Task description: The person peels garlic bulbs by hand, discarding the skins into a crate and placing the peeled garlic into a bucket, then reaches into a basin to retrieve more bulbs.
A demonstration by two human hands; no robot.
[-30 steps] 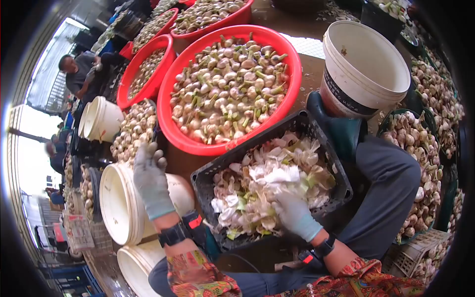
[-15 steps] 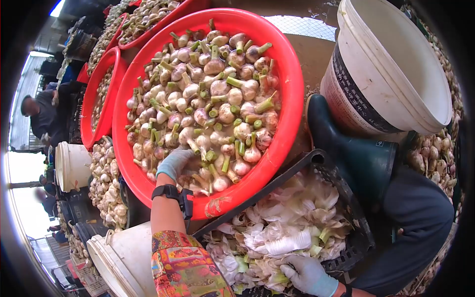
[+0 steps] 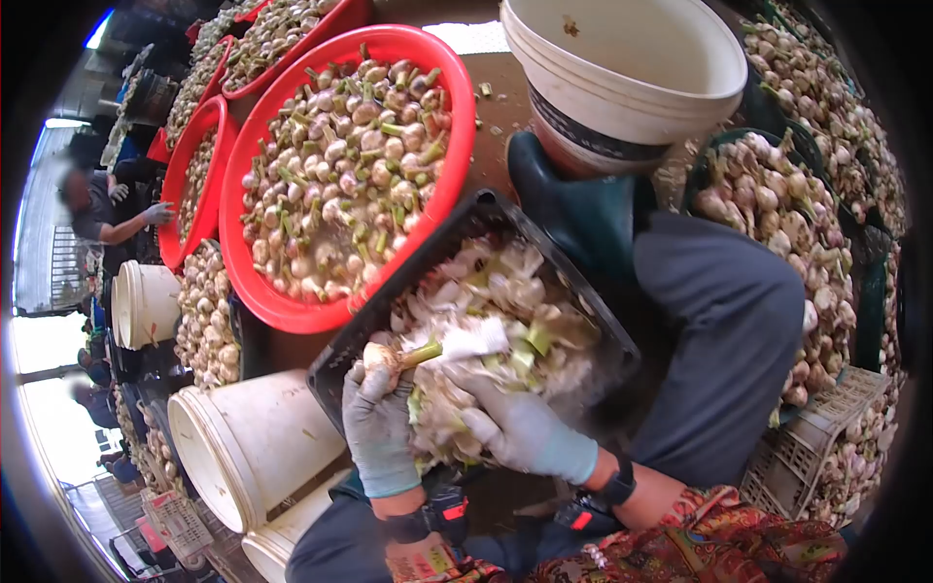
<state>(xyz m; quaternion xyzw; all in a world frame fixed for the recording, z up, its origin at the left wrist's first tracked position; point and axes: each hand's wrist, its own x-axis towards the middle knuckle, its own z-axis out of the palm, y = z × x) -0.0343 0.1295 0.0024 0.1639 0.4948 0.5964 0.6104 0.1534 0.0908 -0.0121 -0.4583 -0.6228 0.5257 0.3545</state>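
My left hand [image 3: 380, 428], in a grey glove, holds a garlic bulb [image 3: 381, 358] between thumb and fingers, its cut green stem pointing right. Close by on the right, my gloved right hand [image 3: 525, 428] reaches toward the stem with fingers bent together; what they hold, if anything, is hidden. Both hands are over the near side of a black crate [image 3: 604, 335] full of garlic skins [image 3: 505, 291]. Beyond it stands a red basin [image 3: 465, 126] of garlic bulbs in water.
A white bucket [image 3: 622, 68] stands beyond the boot [image 3: 544, 189]. More white buckets [image 3: 243, 437] lie at the left. Garlic heaps [image 3: 777, 209] fill the right side. A person [image 3: 92, 209] works at another red basin [image 3: 197, 185] at the far left.
My left hand has come out of the basin and over the crate with a bulb. My right hand has moved up and left toward it. The view has turned to the right.
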